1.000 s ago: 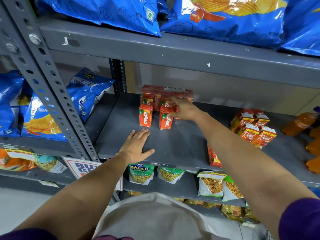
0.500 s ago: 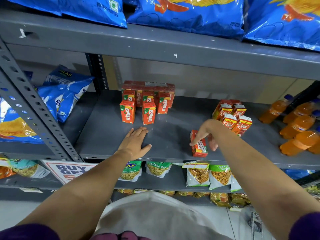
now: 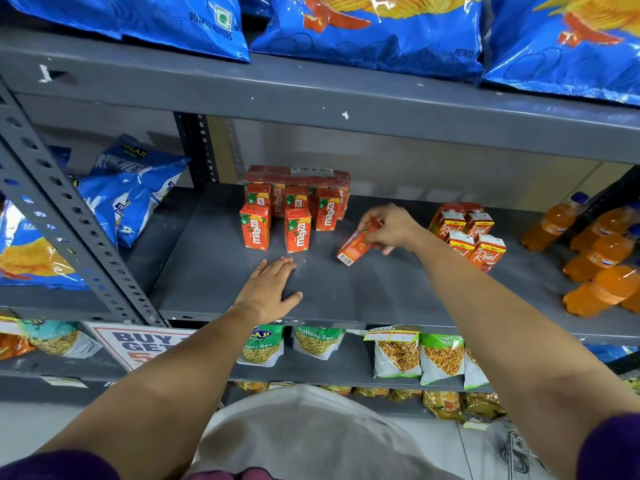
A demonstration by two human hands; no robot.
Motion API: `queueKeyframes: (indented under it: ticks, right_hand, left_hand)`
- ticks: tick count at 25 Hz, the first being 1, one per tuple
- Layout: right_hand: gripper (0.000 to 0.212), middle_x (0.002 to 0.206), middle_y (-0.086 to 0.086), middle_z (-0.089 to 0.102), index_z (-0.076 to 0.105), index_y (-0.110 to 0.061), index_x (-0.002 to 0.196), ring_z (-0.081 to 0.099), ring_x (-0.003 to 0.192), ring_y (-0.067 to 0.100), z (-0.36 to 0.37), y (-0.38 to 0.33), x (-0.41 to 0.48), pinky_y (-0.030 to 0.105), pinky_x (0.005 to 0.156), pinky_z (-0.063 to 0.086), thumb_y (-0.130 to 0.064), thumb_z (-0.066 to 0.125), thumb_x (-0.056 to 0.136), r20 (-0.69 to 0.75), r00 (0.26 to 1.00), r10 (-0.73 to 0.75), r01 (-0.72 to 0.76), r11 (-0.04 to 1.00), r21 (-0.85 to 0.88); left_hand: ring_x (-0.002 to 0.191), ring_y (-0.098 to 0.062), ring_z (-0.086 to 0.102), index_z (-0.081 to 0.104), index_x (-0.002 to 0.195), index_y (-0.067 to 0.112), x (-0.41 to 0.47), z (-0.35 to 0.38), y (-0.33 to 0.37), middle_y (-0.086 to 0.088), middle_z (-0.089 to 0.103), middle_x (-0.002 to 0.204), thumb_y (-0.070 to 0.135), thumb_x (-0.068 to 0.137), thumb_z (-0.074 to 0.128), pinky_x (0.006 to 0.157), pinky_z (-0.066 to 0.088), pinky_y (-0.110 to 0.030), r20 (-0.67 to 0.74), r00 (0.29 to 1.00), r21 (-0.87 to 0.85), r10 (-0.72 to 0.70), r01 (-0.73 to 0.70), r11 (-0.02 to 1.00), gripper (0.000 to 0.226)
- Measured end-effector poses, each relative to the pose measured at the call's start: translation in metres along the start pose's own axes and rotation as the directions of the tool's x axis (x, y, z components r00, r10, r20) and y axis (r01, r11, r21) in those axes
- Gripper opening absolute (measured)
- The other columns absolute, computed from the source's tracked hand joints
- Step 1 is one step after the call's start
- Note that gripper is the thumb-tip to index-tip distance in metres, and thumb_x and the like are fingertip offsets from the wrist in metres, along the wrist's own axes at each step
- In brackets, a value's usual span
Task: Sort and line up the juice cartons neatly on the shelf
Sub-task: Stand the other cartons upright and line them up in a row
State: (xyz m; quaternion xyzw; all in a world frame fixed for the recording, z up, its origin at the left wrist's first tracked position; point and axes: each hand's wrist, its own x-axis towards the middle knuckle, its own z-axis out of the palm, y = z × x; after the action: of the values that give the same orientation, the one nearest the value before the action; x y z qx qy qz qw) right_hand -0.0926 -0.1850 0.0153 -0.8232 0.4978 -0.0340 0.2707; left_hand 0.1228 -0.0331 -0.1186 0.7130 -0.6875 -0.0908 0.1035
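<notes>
While tilted lengthwise down-left, the carton [image 3: 354,248] hangs from right fingers [image 3: 375,225].

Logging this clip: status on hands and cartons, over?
Right hand holds a carton, tilted, above the shelf. Left hand flat on the shelf. Maaza cartons upright, left. Path clear.

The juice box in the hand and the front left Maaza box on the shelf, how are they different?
The juice box in the hand is tilted and lifted off the shelf; the front left Maaza box stands upright on the shelf. The right hand pinches the held box with its fingers; nothing touches the Maaza box. The held box shows a barcode end; the Maaza box shows its name. Both are small and orange-red.
</notes>
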Motion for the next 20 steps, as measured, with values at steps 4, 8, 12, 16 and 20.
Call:
queueKeyframes:
  ticks: [4,8,12,16,20]
  right_hand:
    - [0.026,0.112,-0.003,0.063,0.073,-0.023,0.090,0.060,0.104,0.019,0.002,-0.025,0.025,0.030,0.085,0.050,-0.003,0.070,0.073,0.083,0.960,-0.267,0.278,0.884,-0.376]
    - [0.014,0.117,-0.002,0.064,0.073,-0.019,0.092,0.059,0.108,0.017,0.010,-0.031,0.039,0.029,0.090,0.047,-0.012,0.072,0.079,0.132,0.939,-0.319,0.345,0.876,-0.337]
    - [0.024,0.115,-0.001,0.056,0.062,-0.020,0.100,0.055,0.107,0.019,0.011,-0.032,0.042,0.033,0.092,0.048,-0.007,0.070,0.081,0.064,0.934,-0.353,0.358,0.908,-0.216]
    - [0.047,0.129,0.006,0.054,0.047,-0.022,0.125,0.055,0.117,0.025,0.013,-0.026,0.042,0.036,0.096,0.049,-0.011,0.067,0.085,0.030,0.955,-0.295,0.295,0.933,-0.205]
    - [0.056,0.136,0.005,0.051,0.044,-0.034,0.135,0.050,0.123,0.026,0.009,-0.027,0.042,0.037,0.098,0.046,-0.027,0.068,0.086,-0.006,0.967,-0.255,0.223,0.857,-0.465]
  left_hand:
    - [0.146,-0.014,0.019,0.024,0.148,0.020,0.000,0.001,-0.001,0.002,0.022,0.159,0.051,0.091,0.043,0.122,0.002,-0.034,-0.005,1.000,-0.018,0.008,-0.008,1.000,0.068]
    - [0.145,-0.015,0.021,0.027,0.146,0.021,0.002,0.001,-0.004,0.003,0.023,0.159,0.053,0.090,0.044,0.122,0.003,-0.034,-0.015,1.000,-0.020,0.017,-0.017,1.000,0.067]
    - [0.145,-0.015,0.023,0.028,0.145,0.022,0.001,0.000,-0.004,0.003,0.024,0.158,0.053,0.089,0.045,0.122,0.004,-0.033,-0.021,1.000,-0.029,0.010,-0.010,1.000,0.066]
    - [0.145,-0.016,0.024,0.029,0.145,0.022,0.001,-0.001,-0.002,0.003,0.024,0.158,0.052,0.089,0.046,0.121,0.004,-0.033,-0.021,1.000,-0.023,0.010,-0.011,1.000,0.065]
    - [0.144,-0.017,0.024,0.029,0.144,0.022,0.000,-0.002,-0.002,0.004,0.024,0.158,0.052,0.090,0.045,0.120,0.002,-0.032,-0.027,1.000,-0.017,0.009,-0.010,1.000,0.064]
